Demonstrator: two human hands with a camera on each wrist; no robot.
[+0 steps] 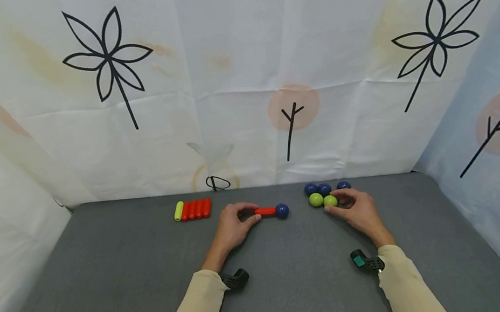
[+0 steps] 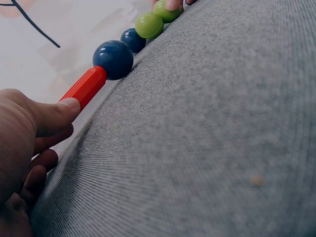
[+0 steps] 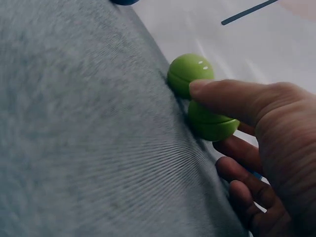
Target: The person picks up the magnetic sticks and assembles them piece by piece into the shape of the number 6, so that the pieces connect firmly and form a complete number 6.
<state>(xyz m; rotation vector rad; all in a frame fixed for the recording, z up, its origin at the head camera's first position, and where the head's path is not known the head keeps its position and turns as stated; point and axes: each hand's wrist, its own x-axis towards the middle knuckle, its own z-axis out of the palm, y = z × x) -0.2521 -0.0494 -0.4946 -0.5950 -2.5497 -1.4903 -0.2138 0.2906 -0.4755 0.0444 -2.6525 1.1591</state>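
Your left hand (image 1: 232, 228) pinches the red rod (image 1: 266, 211), left of the blue ball (image 1: 282, 211) at its end. Your right hand (image 1: 359, 213) pinches a green ball (image 1: 330, 201), right of the blue ball. Advise: steady rod, thumb centred on green ball against rolling.

Tabletop's (image 1: 292, 269) dark grey, cloth-looking. At 11 o'clock, one yellow-green rod (image 1: 178, 211) beside four red rods (image 1: 192, 210). Around 12, a red stick (image 1: 266, 211) meeting a blue ball (image 1: 282, 211), possibly not fully resting. At 1, two green balls (image 1: 316, 200), three dark blue balls (image 1: 324, 189).
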